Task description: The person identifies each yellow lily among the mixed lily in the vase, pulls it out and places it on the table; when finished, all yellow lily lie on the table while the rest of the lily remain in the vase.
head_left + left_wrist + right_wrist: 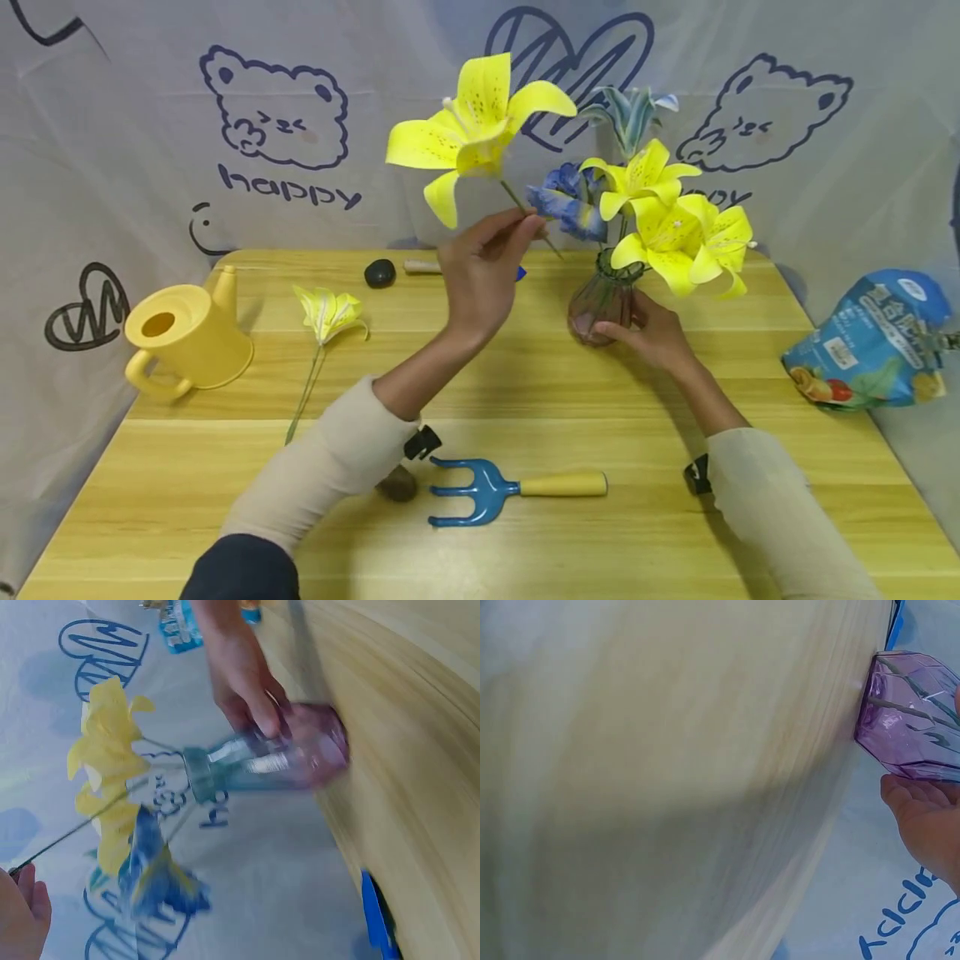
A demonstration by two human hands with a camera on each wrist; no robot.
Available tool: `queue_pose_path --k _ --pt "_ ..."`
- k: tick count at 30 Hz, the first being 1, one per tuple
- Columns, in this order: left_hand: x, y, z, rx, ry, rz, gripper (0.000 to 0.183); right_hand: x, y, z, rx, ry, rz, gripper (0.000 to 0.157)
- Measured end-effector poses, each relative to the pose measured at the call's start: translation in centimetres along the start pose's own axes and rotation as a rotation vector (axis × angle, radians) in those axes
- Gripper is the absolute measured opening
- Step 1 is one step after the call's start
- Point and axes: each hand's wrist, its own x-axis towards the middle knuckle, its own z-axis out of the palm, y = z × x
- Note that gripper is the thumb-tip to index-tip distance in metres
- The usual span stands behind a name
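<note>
My left hand [483, 271] pinches the thin stem of a yellow lily [480, 137], its bloom up and to the left of the vase, the stem's lower end pointing down right. With my right hand [656, 333] I hold the glass vase [588, 312] round its side on the table. Tinted pink below and greenish at the neck, the vase [300, 761] holds several yellow lilies [660, 242], a blue iris [570, 204] and a pale blue-green flower [626, 117]. Stems [900, 709] show through the glass in the right wrist view.
Another yellow lily [330, 312] lies left on the wooden table [637, 550], near a yellow watering can [187, 333]. A blue hand fork [487, 492] and a dark stone [399, 483] lie in front. Behind are a black stone [380, 273] and a partly hidden wooden-handled tool [422, 267]. A blue bag [866, 342] stands right.
</note>
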Motion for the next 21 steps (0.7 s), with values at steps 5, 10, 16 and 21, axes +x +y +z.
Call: queue_pose_path --k 5,10,16,21 --pt "-1.0 -0.7 -5.4 0.111 -0.139 -0.103 0.011 0.1 0.1 0.0 -0.003 -0.007 0.008 0.071" --pt "-3.0 -2.5 -11.6 0.476 -0.38 -0.267 0.01 -0.1 -0.2 -0.1 -0.02 0.001 0.004 0.068" --pt "-5.2 -3.9 -17.0 0.728 -0.632 -0.46 0.01 0.0 -0.2 0.0 -0.022 -0.013 0.004 0.065" --pt "-6.3 -4.9 -18.9 0.763 -0.744 -0.583 0.01 0.0 -0.2 0.1 -0.024 -0.005 0.013 0.063"
